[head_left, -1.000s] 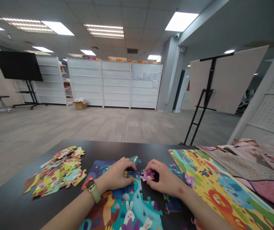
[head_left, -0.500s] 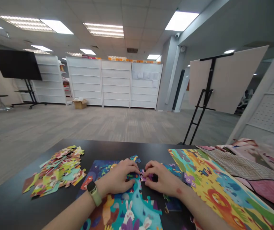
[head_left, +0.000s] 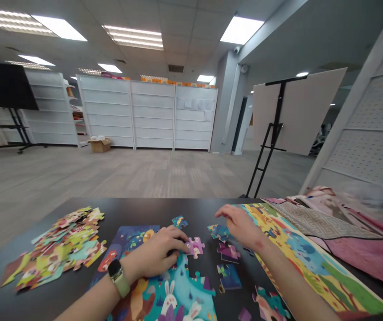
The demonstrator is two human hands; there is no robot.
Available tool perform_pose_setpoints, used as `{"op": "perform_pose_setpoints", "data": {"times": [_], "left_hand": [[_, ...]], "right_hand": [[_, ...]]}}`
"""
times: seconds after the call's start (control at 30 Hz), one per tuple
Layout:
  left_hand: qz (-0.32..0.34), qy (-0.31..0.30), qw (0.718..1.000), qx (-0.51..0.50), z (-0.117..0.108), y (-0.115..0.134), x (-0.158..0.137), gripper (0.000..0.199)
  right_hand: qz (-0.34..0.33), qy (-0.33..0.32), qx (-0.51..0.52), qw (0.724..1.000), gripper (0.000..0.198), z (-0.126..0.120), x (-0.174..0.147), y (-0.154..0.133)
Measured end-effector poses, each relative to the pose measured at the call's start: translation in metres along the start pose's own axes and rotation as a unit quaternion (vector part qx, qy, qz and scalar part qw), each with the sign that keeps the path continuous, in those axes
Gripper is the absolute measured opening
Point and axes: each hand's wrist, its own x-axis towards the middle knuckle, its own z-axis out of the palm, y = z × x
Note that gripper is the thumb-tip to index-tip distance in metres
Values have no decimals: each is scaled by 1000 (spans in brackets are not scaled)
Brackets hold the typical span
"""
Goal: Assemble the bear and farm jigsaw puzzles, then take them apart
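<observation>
The left hand (head_left: 158,252), its grip loosely spread, rests on the partly joined puzzle (head_left: 181,290) on the tabletop (head_left: 131,211), seemingly steadying it beside the pink-purple piece (head_left: 195,247), while the right hand (head_left: 241,226), fingers extended, pinching nothing visible, hovers by loose pieces (head_left: 229,277) apparently kept within reach.

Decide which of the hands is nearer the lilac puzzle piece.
Left. The left hand lies at the left edge of the lilac puzzle piece; the right hand is farther off, right of it and higher in view.
</observation>
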Motion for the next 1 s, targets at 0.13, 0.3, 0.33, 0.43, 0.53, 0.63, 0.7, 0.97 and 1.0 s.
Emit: {"op": "perform_pose_setpoints", "data": {"times": [0.13,0.3,0.33,0.43,0.53,0.63,0.7,0.97,1.0], "left_hand": [[1,-3,1000,6,-1,3,0,37],[-15,-49,999,6,-7,5,-2,40],[-22,-68,997,4,-9,4,-3,52],[-45,-119,992,-2,-15,0,-6,80],[-65,-130,989,-6,-18,-3,-9,86],[-75,-130,989,-13,-20,-4,-10,86],[-77,-131,988,-14,-20,-4,-9,87],[-74,-116,990,-19,-19,-4,-10,87],[-76,-114,990,-21,-19,-4,-10,87]], "right_hand": [[76,-60,-33,995,43,-16,-3,29],[95,-99,-32,990,38,-12,-7,35],[92,-100,-29,990,38,-11,-6,33],[82,-113,-15,990,37,-8,-5,28],[85,-152,1,985,28,-9,-9,23],[90,-210,16,973,14,-9,-16,18],[95,-234,13,967,22,-8,-21,13],[83,-225,25,971,39,1,-23,9],[71,-214,37,974,39,1,-22,8]]}}
